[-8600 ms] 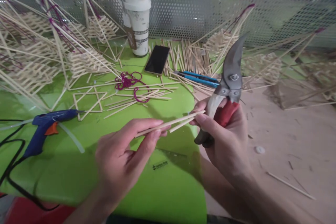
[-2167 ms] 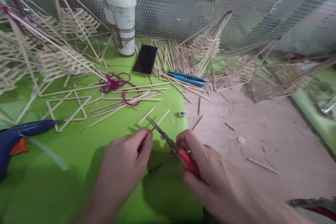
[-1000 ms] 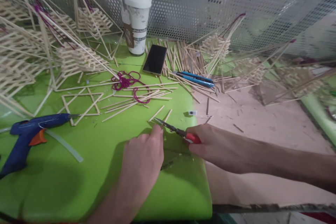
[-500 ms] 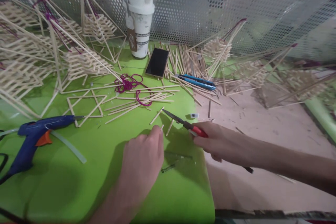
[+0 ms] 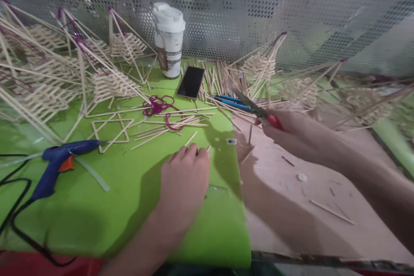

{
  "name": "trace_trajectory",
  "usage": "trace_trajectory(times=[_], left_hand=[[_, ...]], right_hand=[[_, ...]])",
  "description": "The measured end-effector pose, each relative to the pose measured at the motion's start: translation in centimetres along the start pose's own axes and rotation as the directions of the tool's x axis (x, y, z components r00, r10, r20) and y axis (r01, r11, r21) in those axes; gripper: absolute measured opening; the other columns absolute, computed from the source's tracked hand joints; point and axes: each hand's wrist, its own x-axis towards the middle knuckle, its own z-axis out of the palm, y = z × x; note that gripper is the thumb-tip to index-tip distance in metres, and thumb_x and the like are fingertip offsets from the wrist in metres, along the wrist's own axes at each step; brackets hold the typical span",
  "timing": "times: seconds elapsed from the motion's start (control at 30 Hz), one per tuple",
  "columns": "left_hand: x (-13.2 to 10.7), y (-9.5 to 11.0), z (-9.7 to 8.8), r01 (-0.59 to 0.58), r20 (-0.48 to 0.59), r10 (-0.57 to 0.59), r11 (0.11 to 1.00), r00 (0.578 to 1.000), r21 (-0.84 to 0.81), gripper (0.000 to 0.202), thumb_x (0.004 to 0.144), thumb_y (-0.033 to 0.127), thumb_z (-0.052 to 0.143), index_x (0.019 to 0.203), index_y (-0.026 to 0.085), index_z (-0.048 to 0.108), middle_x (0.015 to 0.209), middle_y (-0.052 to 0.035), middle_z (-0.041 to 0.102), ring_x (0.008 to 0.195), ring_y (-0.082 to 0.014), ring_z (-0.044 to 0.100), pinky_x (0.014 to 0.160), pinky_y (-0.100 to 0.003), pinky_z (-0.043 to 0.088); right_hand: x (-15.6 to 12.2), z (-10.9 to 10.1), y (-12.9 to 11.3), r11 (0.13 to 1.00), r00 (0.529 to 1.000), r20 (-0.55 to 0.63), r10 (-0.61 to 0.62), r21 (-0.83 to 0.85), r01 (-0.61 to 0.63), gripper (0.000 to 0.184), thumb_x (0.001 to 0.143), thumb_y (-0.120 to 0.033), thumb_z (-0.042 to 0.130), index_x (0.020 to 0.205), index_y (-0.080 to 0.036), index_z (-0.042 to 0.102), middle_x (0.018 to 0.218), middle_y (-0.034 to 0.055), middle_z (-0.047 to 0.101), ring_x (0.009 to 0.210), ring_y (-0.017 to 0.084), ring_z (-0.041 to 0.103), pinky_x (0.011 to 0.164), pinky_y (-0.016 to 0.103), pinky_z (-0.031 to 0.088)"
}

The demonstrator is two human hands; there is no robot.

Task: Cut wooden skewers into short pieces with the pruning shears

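Note:
My left hand (image 5: 186, 177) rests knuckles up on the green mat (image 5: 97, 207), its fingertips bent down onto short cut sticks (image 5: 191, 139); whether it pinches one is hidden. My right hand (image 5: 293, 131) is raised over the bare tabletop to the right and grips the red-handled pruning shears (image 5: 255, 108). The blades point up-left toward the blue utility knife (image 5: 231, 102) and the pile of sticks (image 5: 223, 77).
A blue glue gun (image 5: 58, 161) with a black cord lies at the left. Stick frames (image 5: 42, 77) crowd the left and back right. A lidded cup (image 5: 170, 43), a phone (image 5: 191, 82) and purple yarn (image 5: 158, 107) sit behind. A perforated metal wall closes the back.
My right hand has lifted the shears off the mat and carried them right and back toward the blue knife. My left hand has stayed by the short sticks.

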Motion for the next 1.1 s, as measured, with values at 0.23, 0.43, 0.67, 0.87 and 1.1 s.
trace_trajectory(times=[0.23,0.43,0.67,0.87,1.1], left_hand=[[0.8,2.2,0.0,0.018,0.046,-0.027,0.983,0.999,0.180,0.065,0.084,-0.014,0.041,0.140,0.005,0.067,0.125,-0.0242,0.072,0.101,-0.0333,0.073,0.079,-0.043,0.064],[0.4,0.0,-0.2,0.034,-0.165,-0.106,0.920,0.981,-0.390,0.030,0.090,-0.001,0.054,0.099,0.010,0.081,0.086,-0.0184,0.072,0.072,-0.0305,0.070,0.070,-0.042,0.056],[-0.7,-5.0,-0.9,0.166,0.236,0.064,0.537,0.970,-0.827,0.024,0.102,0.040,0.060,0.098,0.018,0.070,0.088,-0.0069,0.077,0.077,-0.0217,0.073,0.072,-0.034,0.056],[-0.8,-5.6,0.1,0.257,0.267,0.016,0.222,0.963,-0.940,0.028,0.099,0.037,0.070,0.120,0.018,0.069,0.098,-0.0063,0.079,0.087,-0.0167,0.073,0.079,-0.029,0.057],[-0.7,-5.3,0.1,0.263,0.263,0.015,0.006,0.965,-0.965,0.016,0.101,0.028,0.069,0.113,0.017,0.070,0.108,-0.0084,0.078,0.096,-0.0176,0.075,0.092,-0.032,0.060]], right_hand=[[2.6,0.2,0.2,0.983,0.998,-0.053,-0.034,-0.183,0.024,0.021,0.098,-0.033,0.039,0.091,-0.021,0.055,0.075,0.0097,0.062,0.064,0.023,0.053,0.058,0.033,0.028],[4.0,0.0,0.4,0.969,0.996,-0.082,-0.022,-0.246,0.001,0.035,0.104,-0.033,0.033,0.102,-0.016,0.064,0.086,0.0186,0.070,0.067,0.029,0.061,0.058,0.035,0.025],[5.5,2.5,1.1,0.939,0.965,-0.138,-0.224,-0.294,0.176,0.030,0.108,-0.026,0.034,0.117,-0.010,0.058,0.108,0.0195,0.068,0.075,0.026,0.062,0.062,0.036,0.030],[6.6,3.6,2.1,0.908,0.924,-0.086,-0.371,-0.242,0.342,0.030,0.105,-0.031,0.053,0.127,-0.011,0.057,0.121,0.0181,0.062,0.102,0.030,0.063,0.080,0.036,0.044],[3.0,3.6,-2.4,0.895,0.849,-0.343,-0.402,0.047,0.443,0.036,0.101,-0.040,0.068,0.126,-0.016,0.064,0.128,0.0158,0.066,0.115,0.032,0.064,0.096,0.048,0.054]])
